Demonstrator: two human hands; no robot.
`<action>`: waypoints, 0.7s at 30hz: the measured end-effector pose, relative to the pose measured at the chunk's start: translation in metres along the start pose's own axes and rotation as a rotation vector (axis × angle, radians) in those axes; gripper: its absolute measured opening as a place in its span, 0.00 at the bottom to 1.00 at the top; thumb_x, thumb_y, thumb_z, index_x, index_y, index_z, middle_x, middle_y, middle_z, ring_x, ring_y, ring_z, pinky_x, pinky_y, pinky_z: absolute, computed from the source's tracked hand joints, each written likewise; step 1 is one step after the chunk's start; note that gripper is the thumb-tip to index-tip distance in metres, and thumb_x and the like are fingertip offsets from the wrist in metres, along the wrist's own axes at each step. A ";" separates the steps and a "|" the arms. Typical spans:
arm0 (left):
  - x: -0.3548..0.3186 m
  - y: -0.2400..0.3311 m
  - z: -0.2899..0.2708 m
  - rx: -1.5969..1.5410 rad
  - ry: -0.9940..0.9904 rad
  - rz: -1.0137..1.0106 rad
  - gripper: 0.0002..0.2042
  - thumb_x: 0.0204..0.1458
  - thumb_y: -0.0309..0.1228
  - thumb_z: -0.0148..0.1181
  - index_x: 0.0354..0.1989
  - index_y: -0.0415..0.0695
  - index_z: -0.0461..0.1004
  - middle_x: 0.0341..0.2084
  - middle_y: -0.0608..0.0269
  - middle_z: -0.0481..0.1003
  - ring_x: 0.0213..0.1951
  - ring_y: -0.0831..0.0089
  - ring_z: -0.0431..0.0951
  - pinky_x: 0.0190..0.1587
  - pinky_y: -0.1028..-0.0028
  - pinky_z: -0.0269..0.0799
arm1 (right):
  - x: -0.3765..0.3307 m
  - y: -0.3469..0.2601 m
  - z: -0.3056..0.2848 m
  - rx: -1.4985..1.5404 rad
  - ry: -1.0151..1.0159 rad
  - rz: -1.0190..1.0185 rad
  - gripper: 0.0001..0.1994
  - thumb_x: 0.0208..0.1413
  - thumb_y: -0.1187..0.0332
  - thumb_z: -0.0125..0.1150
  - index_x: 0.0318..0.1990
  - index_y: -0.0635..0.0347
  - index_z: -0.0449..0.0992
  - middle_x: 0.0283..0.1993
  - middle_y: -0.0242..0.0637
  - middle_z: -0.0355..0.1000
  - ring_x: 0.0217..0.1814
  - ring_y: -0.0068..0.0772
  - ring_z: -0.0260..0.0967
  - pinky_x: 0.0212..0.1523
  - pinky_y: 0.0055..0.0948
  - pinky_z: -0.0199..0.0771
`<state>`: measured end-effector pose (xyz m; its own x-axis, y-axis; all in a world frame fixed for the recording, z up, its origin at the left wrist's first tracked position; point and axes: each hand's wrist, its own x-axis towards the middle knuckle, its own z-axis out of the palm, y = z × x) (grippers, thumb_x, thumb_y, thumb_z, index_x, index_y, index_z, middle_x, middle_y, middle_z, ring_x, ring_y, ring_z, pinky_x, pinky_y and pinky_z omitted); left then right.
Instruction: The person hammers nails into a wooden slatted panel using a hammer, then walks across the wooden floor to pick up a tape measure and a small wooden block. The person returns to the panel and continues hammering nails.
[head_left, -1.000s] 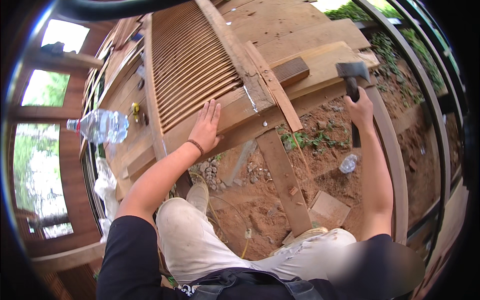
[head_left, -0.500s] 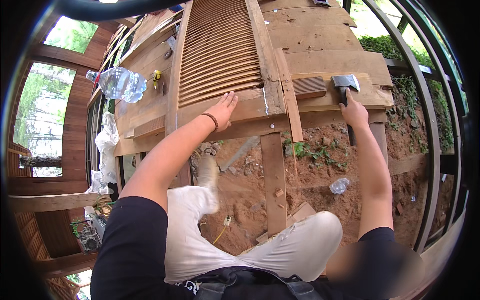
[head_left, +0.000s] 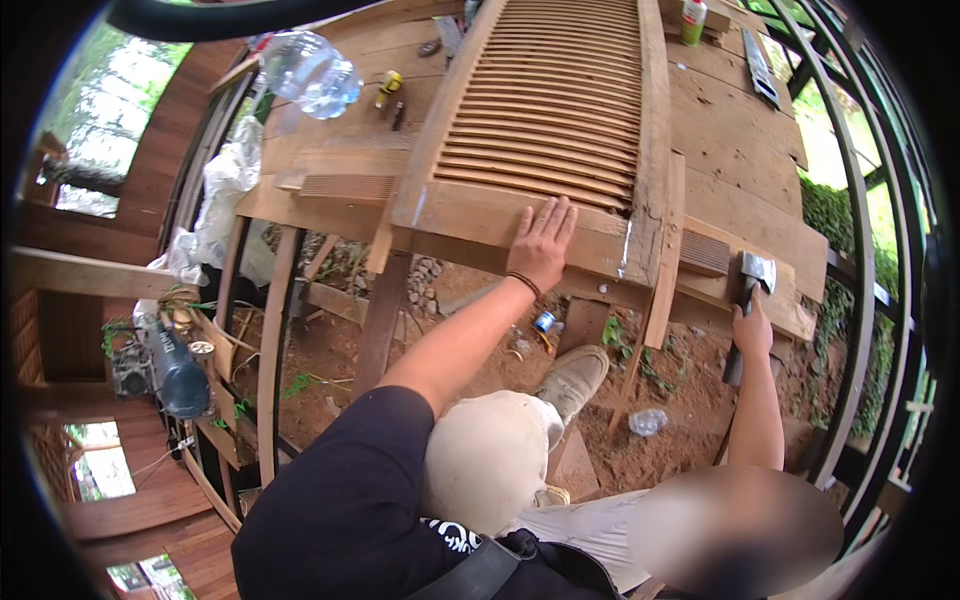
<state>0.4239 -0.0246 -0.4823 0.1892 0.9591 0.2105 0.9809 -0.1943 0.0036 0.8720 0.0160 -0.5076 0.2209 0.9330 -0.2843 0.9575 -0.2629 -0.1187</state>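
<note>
A louvered wooden shutter (head_left: 545, 110) with many slats lies flat on a plank bench. My left hand (head_left: 541, 243) rests on its near rail, palm down and fingers stretched out. A dark bead bracelet circles that wrist. To the right, my right hand (head_left: 753, 328) is wrapped round the black handle of a hatchet (head_left: 758, 268), close below the steel head. The head is over the bench's right near edge, and the handle's end hangs below my hand. A narrow wooden strip (head_left: 667, 260) lies along the shutter's right side, next to a short grooved block (head_left: 704, 253).
On the bench (head_left: 735, 150) are a handsaw (head_left: 759, 70), a green-and-white bottle (head_left: 692, 22) and a yellow tape measure (head_left: 388, 89). A large clear water bottle (head_left: 312, 75) stands left. Below lie reddish soil and a crumpled plastic bottle (head_left: 648, 422). Metal rails (head_left: 850, 200) run along the right.
The view has swung left, so the shutter and hatchet sit farther right in it. My left foot has shifted right, under the bench. Both hands keep their places on rail and hatchet.
</note>
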 end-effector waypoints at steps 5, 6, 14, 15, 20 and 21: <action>-0.003 -0.006 0.020 -0.066 0.089 0.028 0.34 0.52 0.28 0.52 0.72 0.45 0.58 0.71 0.56 0.59 0.72 0.62 0.58 0.74 0.51 0.46 | -0.026 -0.046 -0.026 -0.172 0.264 -0.069 0.31 0.58 0.59 0.62 0.69 0.42 0.62 0.65 0.54 0.66 0.65 0.57 0.65 0.61 0.49 0.70; -0.003 -0.006 0.020 -0.059 0.070 0.027 0.33 0.52 0.28 0.52 0.71 0.45 0.59 0.71 0.56 0.60 0.72 0.62 0.59 0.74 0.51 0.47 | -0.033 -0.065 -0.025 0.046 0.366 -0.183 0.27 0.58 0.61 0.62 0.66 0.46 0.66 0.65 0.53 0.66 0.66 0.56 0.64 0.63 0.49 0.68; -0.003 -0.007 0.017 -0.058 0.135 0.032 0.36 0.46 0.25 0.58 0.70 0.45 0.62 0.71 0.59 0.61 0.71 0.65 0.62 0.72 0.53 0.53 | -0.047 -0.202 -0.010 0.347 0.300 -0.728 0.23 0.54 0.65 0.59 0.60 0.46 0.76 0.70 0.49 0.59 0.77 0.56 0.47 0.75 0.52 0.49; -0.002 -0.007 0.017 -0.053 0.125 0.028 0.36 0.47 0.25 0.58 0.70 0.45 0.62 0.71 0.59 0.61 0.70 0.65 0.62 0.72 0.53 0.53 | -0.045 -0.207 -0.009 0.325 0.300 -0.735 0.24 0.53 0.64 0.58 0.61 0.46 0.76 0.71 0.49 0.58 0.78 0.56 0.45 0.76 0.52 0.46; -0.003 -0.006 0.019 -0.072 0.158 0.027 0.35 0.47 0.24 0.55 0.70 0.45 0.62 0.70 0.59 0.62 0.70 0.65 0.62 0.72 0.53 0.53 | -0.039 -0.211 -0.001 0.236 0.259 -0.742 0.25 0.54 0.63 0.57 0.62 0.39 0.75 0.74 0.46 0.54 0.80 0.55 0.39 0.77 0.54 0.40; -0.003 -0.006 0.019 -0.068 0.155 0.022 0.35 0.47 0.24 0.54 0.70 0.46 0.62 0.70 0.59 0.62 0.70 0.65 0.62 0.72 0.53 0.53 | -0.040 -0.210 0.001 0.244 0.251 -0.740 0.25 0.54 0.63 0.56 0.62 0.38 0.75 0.75 0.45 0.54 0.80 0.55 0.39 0.77 0.54 0.39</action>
<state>0.4180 -0.0220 -0.5014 0.1967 0.9121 0.3596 0.9703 -0.2339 0.0624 0.6623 0.0340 -0.4725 -0.3897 0.9057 0.1670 0.8109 0.4234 -0.4039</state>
